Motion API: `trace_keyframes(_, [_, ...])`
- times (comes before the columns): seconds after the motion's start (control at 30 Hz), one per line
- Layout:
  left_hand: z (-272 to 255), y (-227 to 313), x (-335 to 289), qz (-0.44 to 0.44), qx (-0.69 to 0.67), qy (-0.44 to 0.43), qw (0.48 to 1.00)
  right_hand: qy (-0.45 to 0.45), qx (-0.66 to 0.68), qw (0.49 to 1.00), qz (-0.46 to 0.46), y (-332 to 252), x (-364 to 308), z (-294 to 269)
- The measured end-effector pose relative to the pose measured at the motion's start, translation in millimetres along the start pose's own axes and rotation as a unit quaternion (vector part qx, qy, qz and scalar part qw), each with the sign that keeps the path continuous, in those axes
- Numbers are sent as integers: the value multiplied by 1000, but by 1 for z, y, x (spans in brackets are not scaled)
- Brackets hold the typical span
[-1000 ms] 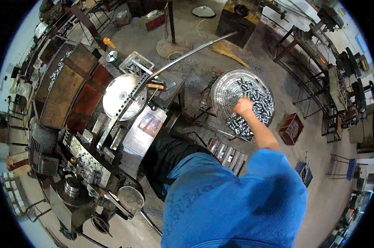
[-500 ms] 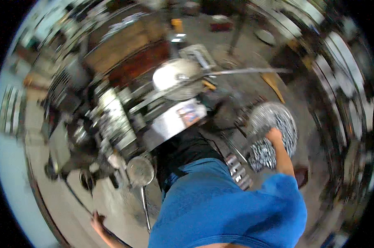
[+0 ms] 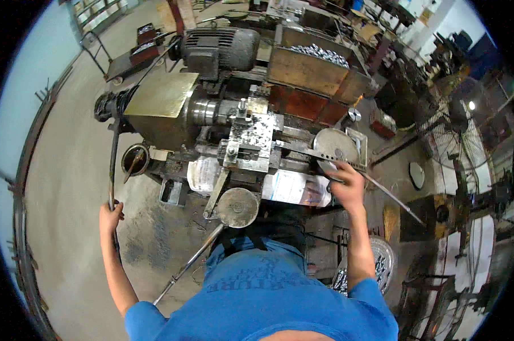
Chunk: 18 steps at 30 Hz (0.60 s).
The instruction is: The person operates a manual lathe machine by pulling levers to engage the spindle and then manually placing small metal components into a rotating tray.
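My left hand (image 3: 111,217) is closed round a long dark lever (image 3: 115,165) that rises beside the headstock of a lathe-like machine (image 3: 251,133). At the machine's right, my right hand (image 3: 349,186) has its fingers curled in beside a dark piece (image 3: 325,168), just under a flat metal bar with holes (image 3: 302,150). Whatever those fingers pinch is too small or hidden to name. Near my waist sits a round metal disc (image 3: 238,208), with a rod handle (image 3: 188,264) slanting down to the left.
A round basin of shiny metal parts (image 3: 388,262) stands low on my right. Behind the machine are a motor (image 3: 220,50) and a wooden bin (image 3: 308,71) holding similar parts. Printed paper (image 3: 296,188) lies along the front edge. A fan (image 3: 458,128) stands at right.
My right hand has left the basin of metal parts and come up to the machine's right side. My left hand stays at the lever. The view has turned toward the machine.
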<state>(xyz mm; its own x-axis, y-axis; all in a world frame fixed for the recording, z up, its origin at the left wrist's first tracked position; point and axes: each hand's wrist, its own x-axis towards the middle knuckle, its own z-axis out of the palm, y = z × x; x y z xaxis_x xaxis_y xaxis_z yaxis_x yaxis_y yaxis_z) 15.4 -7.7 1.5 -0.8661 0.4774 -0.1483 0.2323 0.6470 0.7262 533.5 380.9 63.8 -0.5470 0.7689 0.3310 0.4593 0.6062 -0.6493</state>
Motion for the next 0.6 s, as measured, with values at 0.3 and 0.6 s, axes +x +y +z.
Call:
trace_keyframes(0.3, [-13, 17, -67, 26, 225, 61, 972, -221, -271, 887, -302, -161, 187, 164])
trace_keyframes(0.6, [-3, -9, -69, 36, 219, 130, 966, -215, -197, 907, -304, -136, 203, 207])
